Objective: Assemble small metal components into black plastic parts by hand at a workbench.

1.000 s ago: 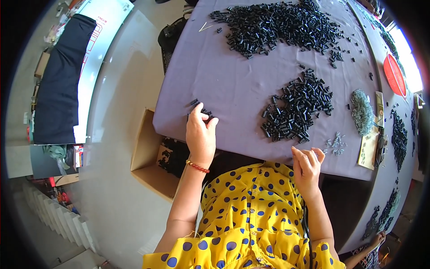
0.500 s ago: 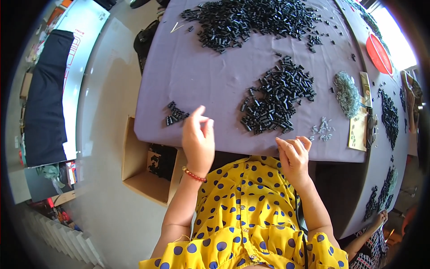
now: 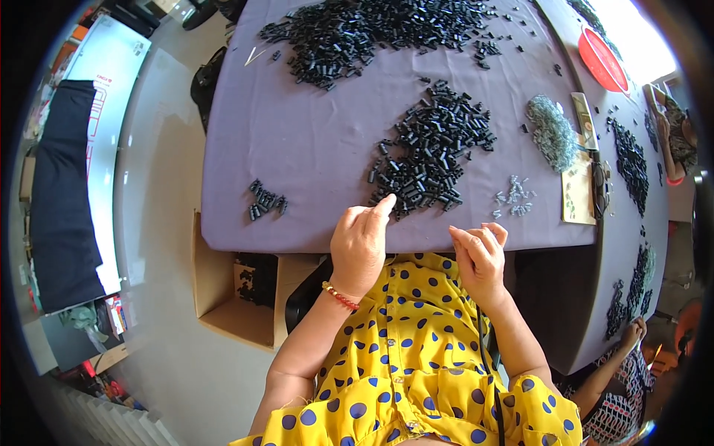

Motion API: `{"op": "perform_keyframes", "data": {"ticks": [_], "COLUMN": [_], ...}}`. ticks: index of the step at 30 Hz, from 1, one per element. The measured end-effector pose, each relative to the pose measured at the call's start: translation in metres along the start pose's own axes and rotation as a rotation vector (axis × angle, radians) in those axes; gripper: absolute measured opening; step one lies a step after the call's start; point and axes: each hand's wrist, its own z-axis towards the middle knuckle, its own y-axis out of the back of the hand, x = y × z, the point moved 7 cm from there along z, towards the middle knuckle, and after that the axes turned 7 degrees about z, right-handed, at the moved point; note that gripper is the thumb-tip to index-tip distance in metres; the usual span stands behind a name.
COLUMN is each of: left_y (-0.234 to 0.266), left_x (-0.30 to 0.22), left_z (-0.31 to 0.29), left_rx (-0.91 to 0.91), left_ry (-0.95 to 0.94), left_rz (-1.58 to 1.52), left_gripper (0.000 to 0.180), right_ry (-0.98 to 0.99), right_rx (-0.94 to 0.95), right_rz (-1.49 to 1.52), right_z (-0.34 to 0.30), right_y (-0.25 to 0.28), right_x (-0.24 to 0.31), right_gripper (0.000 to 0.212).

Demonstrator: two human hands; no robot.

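My left hand [image 3: 362,245], with a beaded bracelet at its wrist, is at the near edge of a middle pile of small black tubular parts [image 3: 435,145]. Its fingers are bent together and its fingertips meet the pile; anything between them is hidden. At the table's front edge, my right hand [image 3: 480,256] is closed in a pinch, and what it holds is too small to make out. Just beyond it lie several loose small metal springs [image 3: 515,197]. A little group of black parts [image 3: 266,201] sits apart on the left of the table.
A larger heap of black parts [image 3: 387,30] covers the far side of the purple cloth [image 3: 297,134]. At right are a tangle of springs [image 3: 552,132], a yellowish card [image 3: 578,195] and a red basket [image 3: 603,59]. An open cardboard box [image 3: 234,323] stands below the left corner.
My left hand has moved right, from beside the small group of black parts to the middle pile, its fingers drawing together. My right hand stays pinched near the table edge. The view has shifted slightly.
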Motion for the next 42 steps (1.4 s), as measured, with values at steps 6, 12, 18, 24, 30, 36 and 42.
{"op": "perform_keyframes", "data": {"ticks": [6,12,18,24,30,36,42], "left_y": [-0.002,-0.001,-0.004,-0.003,-0.004,-0.002,0.000], "left_x": [0.002,0.001,0.001,0.002,0.003,0.005,0.005], "left_z": [-0.003,-0.003,-0.005,-0.005,-0.004,-0.006,-0.003], "left_rx": [-0.002,-0.017,-0.018,-0.007,-0.020,-0.010,-0.008], "left_ry": [0.007,0.014,0.018,0.038,0.051,0.069,0.086], "left_rz": [0.019,-0.005,-0.010,-0.027,-0.046,-0.049,-0.060], "left_gripper": [0.036,0.037,0.038,0.039,0.044,0.047,0.050], "right_ry": [-0.070,-0.267,-0.296,-0.274,-0.410,-0.500,-0.500], "right_rx": [-0.157,-0.305,-0.289,-0.241,-0.227,-0.225,-0.275], "right_rz": [-0.133,-0.378,-0.499,-0.576,-0.436,-0.262,-0.211], "right_z": [-0.012,-0.026,-0.019,-0.015,-0.017,-0.023,-0.025], "right_y": [0.019,0.042,0.040,0.034,0.040,0.041,0.044], "right_x": [-0.013,-0.041,-0.044,-0.048,-0.056,-0.071,-0.067], "right_gripper": [0.029,0.027,0.017,0.015,0.011,0.010,0.008]}}
